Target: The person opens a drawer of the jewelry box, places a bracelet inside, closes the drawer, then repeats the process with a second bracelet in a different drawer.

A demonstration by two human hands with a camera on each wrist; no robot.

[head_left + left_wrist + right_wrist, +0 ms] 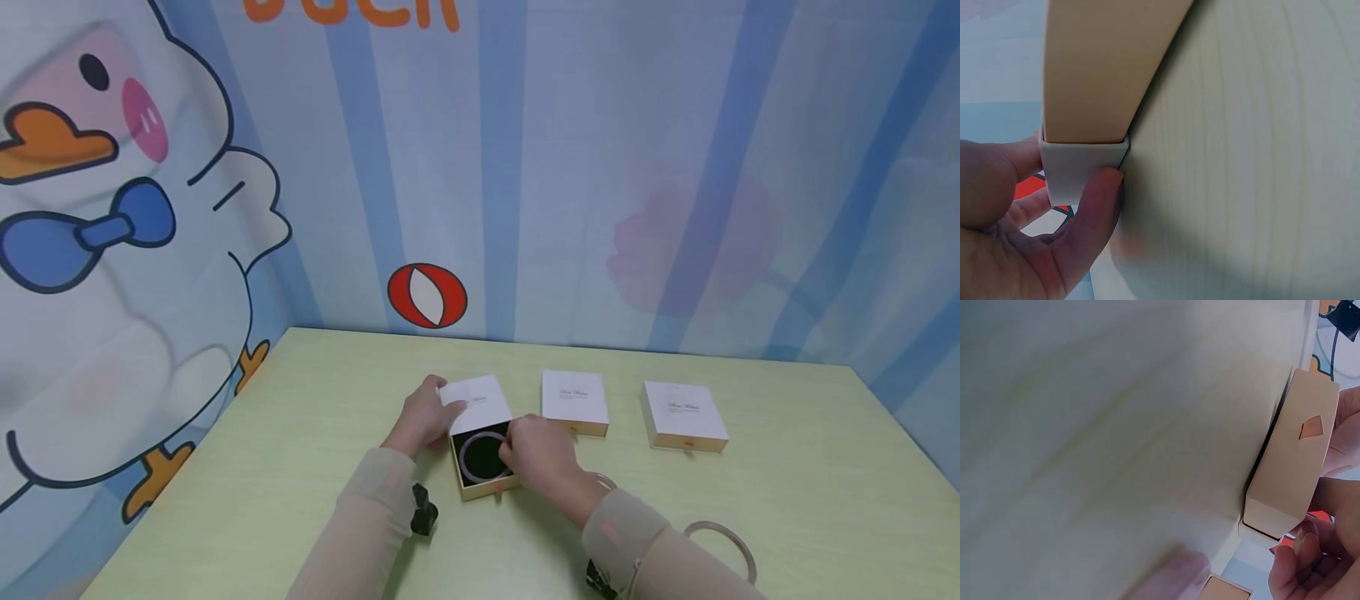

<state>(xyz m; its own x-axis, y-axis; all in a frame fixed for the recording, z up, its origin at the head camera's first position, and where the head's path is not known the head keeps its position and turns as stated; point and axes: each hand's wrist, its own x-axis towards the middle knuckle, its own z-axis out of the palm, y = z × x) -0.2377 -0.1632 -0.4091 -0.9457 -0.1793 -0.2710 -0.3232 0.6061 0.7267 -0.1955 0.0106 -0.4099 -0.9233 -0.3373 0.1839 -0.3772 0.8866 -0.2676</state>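
Observation:
On the table is a white box sleeve (480, 400) with its tan drawer (483, 489) slid partway out towards me. A mauve-grey bangle (462, 458) lies flat in the drawer's dark lining. My left hand (422, 419) grips the sleeve by its left side, thumb on top; the left wrist view shows fingers around the sleeve (1079, 172) where it meets the drawer. Over the drawer's right edge, my right hand (546, 452) has curled fingers and pinches the bangle's right side. The right wrist view shows the drawer's front (1282, 459), but the bangle is hidden there.
Two closed white boxes stand to the right, one near (575, 398) and one farther off (684, 412). A loose bangle (738, 542) lies beside my right forearm, and another ring (604, 480) shows partly behind the right wrist. A printed cloth backdrop (570, 167) rises behind the table.

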